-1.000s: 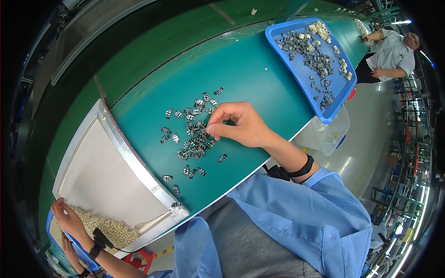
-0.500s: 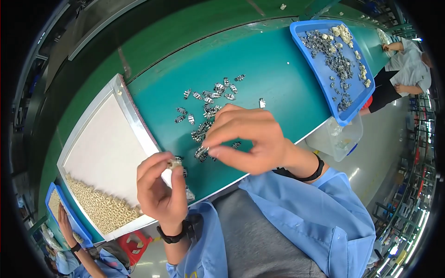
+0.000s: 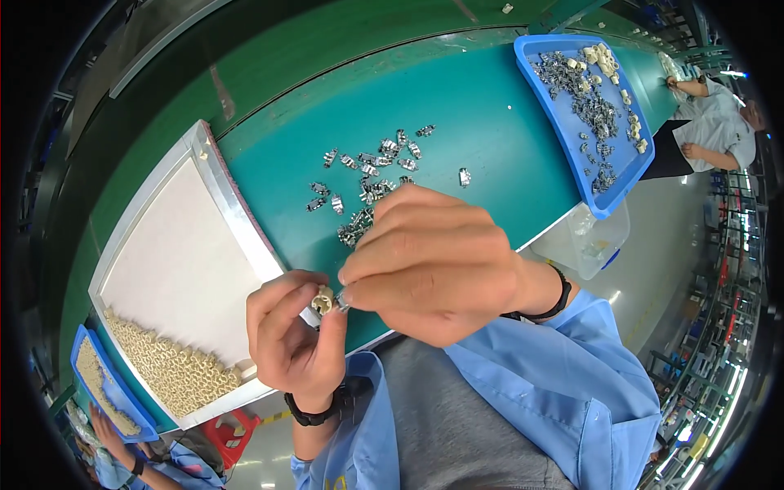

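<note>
Between thumb and fingers my left hand [image 3: 290, 339] pinches a small cream-coloured ring-shaped plastic part [image 3: 323, 300], its hollow side showing. My right hand [image 3: 433, 265] is closed on a small shiny metal clip [image 3: 340, 302], held right against the edge of the cream part. Whether the clip sits inside the part cannot be made out. Behind my right hand, a loose pile of metal clips [image 3: 357, 227] lies on the green work surface [image 3: 490, 147], and more clips are scattered beyond it. Part of the pile is hidden by my right hand.
A white-framed tray [image 3: 175, 237] on the left holds rows of cream parts [image 3: 171, 367]. At the far right, a blue tray [image 3: 608, 155] contains clips and cream parts. Another blue tray [image 3: 106, 384] stands at the far left near a co-worker's arm [image 3: 114, 441]. A second person [image 3: 710, 122] is at right.
My right hand has come left and toward me, bringing the clip from above the pile to the cream part. My left hand has turned the part slightly. The co-worker's hand at left has drawn back.
</note>
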{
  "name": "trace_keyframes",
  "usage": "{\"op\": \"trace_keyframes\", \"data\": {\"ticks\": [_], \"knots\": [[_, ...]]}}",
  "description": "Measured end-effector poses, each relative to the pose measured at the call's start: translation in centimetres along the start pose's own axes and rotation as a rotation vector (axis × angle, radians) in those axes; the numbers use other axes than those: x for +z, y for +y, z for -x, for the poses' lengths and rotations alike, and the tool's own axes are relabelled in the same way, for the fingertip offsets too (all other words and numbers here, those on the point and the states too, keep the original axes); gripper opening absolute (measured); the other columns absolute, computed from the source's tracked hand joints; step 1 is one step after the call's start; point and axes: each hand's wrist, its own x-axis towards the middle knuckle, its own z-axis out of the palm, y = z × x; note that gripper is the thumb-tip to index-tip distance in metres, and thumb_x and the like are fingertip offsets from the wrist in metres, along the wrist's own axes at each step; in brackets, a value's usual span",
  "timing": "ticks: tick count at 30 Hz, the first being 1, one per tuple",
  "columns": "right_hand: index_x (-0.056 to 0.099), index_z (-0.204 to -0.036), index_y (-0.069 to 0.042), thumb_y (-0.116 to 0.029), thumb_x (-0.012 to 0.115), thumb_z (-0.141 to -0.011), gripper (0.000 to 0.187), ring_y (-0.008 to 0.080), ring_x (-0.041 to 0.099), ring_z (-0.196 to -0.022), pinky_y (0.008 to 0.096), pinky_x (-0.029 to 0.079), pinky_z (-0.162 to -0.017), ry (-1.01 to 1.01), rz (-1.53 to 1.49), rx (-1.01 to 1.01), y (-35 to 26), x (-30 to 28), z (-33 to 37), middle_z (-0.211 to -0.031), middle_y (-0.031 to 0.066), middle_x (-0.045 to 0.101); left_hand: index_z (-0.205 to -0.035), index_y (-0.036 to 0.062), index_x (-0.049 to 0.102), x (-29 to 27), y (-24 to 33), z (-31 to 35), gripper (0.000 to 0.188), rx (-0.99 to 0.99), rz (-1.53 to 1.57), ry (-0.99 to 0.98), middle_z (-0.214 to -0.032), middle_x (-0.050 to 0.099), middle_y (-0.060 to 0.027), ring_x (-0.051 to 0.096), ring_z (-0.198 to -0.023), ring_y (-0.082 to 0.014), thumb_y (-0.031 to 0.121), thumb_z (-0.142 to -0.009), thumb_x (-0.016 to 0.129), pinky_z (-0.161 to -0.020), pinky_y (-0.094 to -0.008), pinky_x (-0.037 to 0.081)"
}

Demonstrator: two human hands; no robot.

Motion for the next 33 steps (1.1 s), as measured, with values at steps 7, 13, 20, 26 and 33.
{"op": "trace_keyframes", "data": {"ticks": [7,13,20,26,33], "knots": [[0.076,-0.090,0.000,-0.001,0.076,-0.073,0.017,0.0232,0.069,-0.075,0.0348,0.053,-0.071,-0.057,0.160,-0.125,-1.2,0.4,-0.7,-0.094,0.0136,0.074,-0.109,-0.0070,0.063,-0.4,0.4,-0.2,0.033,0.072,-0.091,0.029,-0.110,0.063,-0.0213,0.068,-0.092,-0.0308,-0.012,-0.078,0.075,-0.079,-0.0386,0.057],[0.078,-0.094,0.001,-0.003,0.075,-0.077,0.018,0.0232,0.069,-0.080,0.0349,0.052,-0.076,-0.114,0.148,-0.162,-1.8,0.3,-1.0,-0.096,0.0137,0.074,-0.117,-0.0044,0.058,0.2,0.3,0.3,0.042,0.122,0.022,0.153,-0.107,0.063,-0.0196,0.068,-0.091,-0.0312,-0.008,-0.080,0.078,-0.076,-0.0384,0.057],[0.078,-0.096,0.001,-0.005,0.075,-0.078,0.019,0.0231,0.069,-0.081,0.0349,0.053,-0.076,-0.115,0.121,-0.189,-2.3,0.3,-0.7,-0.099,0.0139,0.074,-0.120,-0.0004,0.056,0.0,0.9,0.1,0.045,0.229,-0.119,0.129,-0.105,0.063,-0.0179,0.068,-0.089,-0.0312,-0.001,-0.083,0.081,-0.071,-0.0371,0.057],[0.077,-0.098,0.000,-0.004,0.074,-0.079,0.019,0.0221,0.070,-0.082,0.0334,0.053,-0.075,-0.091,0.171,-0.225,-2.2,0.4,-0.1,-0.100,0.0135,0.075,-0.120,0.0014,0.056,0.2,1.1,0.0,0.045,0.254,-0.136,0.126,-0.103,0.063,-0.0167,0.068,-0.088,-0.0309,0.001,-0.083,0.082,-0.069,-0.0363,0.057],[0.077,-0.095,0.000,-0.005,0.075,-0.079,0.017,0.0210,0.069,-0.082,0.0311,0.053,-0.073,-0.059,0.248,-0.246,-3.0,0.3,0.2,-0.098,0.0119,0.074,-0.118,0.0028,0.055,0.3,1.5,0.1,0.044,0.282,-0.159,0.114,-0.101,0.063,-0.0149,0.068,-0.087,-0.0306,0.002,-0.083,0.083,-0.068,-0.0355,0.057]]}}
